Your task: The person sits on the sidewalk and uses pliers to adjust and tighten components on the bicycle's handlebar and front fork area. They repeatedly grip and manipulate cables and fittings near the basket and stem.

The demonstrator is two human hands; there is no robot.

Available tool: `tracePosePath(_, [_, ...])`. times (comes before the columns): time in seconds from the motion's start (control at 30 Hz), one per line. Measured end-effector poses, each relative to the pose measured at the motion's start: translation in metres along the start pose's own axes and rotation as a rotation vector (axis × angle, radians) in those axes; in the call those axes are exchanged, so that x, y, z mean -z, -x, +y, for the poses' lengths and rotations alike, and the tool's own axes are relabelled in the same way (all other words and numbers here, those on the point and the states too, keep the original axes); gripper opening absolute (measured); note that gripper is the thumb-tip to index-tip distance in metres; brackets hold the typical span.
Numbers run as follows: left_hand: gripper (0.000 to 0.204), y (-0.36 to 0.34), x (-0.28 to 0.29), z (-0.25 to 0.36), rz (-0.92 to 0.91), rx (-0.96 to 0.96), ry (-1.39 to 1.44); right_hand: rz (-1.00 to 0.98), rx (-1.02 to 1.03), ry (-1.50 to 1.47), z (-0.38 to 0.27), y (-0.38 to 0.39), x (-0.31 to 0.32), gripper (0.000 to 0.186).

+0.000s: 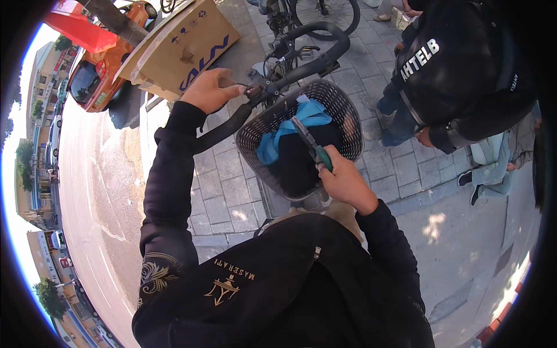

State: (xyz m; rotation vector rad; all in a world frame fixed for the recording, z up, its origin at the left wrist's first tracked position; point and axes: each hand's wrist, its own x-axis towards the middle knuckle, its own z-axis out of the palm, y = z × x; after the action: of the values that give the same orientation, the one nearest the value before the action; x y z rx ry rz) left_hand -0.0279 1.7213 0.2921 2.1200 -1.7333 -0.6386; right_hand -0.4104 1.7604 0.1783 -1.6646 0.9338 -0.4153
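Note:
My left hand (pixel 210 91) is at the left side of a bicycle handlebar (pixel 232 119). Its thumb and fingers close around a small dark part beside the bar's fitting; what it is, I cannot make out. My right hand (pixel 346 182) grips a pliers-like tool (pixel 307 136) by its green handle. The tool's long grey metal end points up and left, over the bike basket (pixel 353 119). Inside that dark perforated basket lie a light-blue cloth (pixel 313 113) and a black bundle (pixel 296 162).
A large cardboard box (pixel 183 46) stands beyond my left hand, near an orange vehicle (pixel 98 72). Another bicycle's wheel (pixel 325 14) shows at the top. To the right, a person in a black jacket (pixel 458 69) bends over the paving (pixel 226 191); others are behind.

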Motion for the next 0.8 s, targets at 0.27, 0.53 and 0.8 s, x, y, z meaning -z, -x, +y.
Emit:
tracePosePath(0.27, [0.055,0.016,-0.021,0.018,-0.004,-0.035,0.233,0.264,-0.196,-0.108,0.055,0.125,0.037,0.016])
tracePosePath(0.53, [0.048,0.105,-0.024,0.138,0.535,-0.392,0.678,0.285,-0.307,0.046,0.181,0.221,0.132,0.02])
tracePosePath(0.8, [0.046,0.08,-0.285,0.238,-0.571,0.022,0.876,0.439,-0.447,0.127,0.299,0.315,0.257,0.018])
